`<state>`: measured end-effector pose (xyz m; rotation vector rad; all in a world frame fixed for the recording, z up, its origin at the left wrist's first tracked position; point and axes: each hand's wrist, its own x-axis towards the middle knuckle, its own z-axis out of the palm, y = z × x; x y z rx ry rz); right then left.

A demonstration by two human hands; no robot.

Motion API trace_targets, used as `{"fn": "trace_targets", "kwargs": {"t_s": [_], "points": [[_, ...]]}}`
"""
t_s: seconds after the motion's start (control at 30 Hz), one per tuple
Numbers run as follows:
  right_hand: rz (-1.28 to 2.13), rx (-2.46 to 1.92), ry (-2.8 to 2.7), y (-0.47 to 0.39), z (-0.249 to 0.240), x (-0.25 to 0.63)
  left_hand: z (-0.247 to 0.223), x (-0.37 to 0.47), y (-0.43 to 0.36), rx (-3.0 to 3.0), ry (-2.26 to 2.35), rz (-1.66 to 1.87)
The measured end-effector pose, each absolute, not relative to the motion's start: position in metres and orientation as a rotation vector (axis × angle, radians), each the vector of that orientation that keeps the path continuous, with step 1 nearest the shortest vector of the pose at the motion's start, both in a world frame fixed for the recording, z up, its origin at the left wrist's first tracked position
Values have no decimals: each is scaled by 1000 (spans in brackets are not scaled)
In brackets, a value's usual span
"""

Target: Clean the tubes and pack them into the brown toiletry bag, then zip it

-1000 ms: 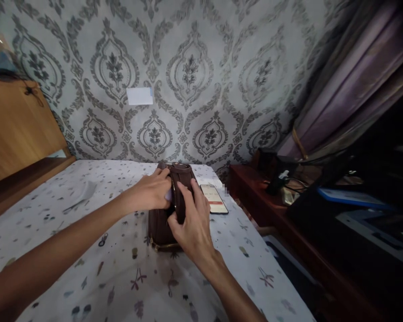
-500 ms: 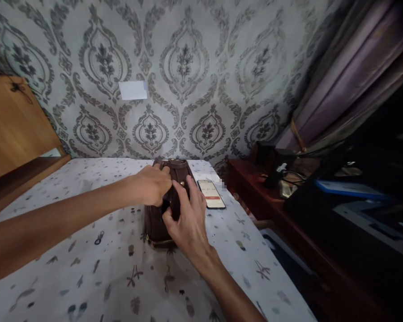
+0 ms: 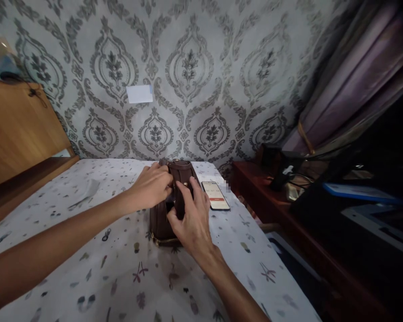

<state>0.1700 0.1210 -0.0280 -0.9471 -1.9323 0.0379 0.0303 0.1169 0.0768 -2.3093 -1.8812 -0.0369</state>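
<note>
The brown bag (image 3: 161, 223) sits on the sheet (image 3: 121, 277), with the phone (image 3: 216, 197) just right of it. It looks soft-sided and fairly light, likely to sag if squeezed, so the body seems a surer hold than the zip (image 3: 158, 242) at its near base. The left hand (image 3: 154, 185) curls at the bag's top, fingertips hidden; the right hand (image 3: 192, 217) spans its right side, thumb and fingers apart. Whether either clamps anything, I cannot tell
</note>
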Motion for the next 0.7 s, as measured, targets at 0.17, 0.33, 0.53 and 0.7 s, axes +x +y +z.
{"fn": "trace_targets", "kwargs": {"t_s": [0.17, 0.33, 0.53, 0.7], "points": [[53, -928, -1927, 121, -27, 171, 85, 34, 121, -2387, -1826, 148], [71, -944, -1920, 121, -27, 172, 89, 22, 137, -2566, -1851, 1], [72, -955, -1913, 120, -28, 172, 96, 13, 145, -2540, -2017, -277], [78, -934, -1914, 121, -27, 172, 94, 10, 148, -2577, -1978, -358]]}}
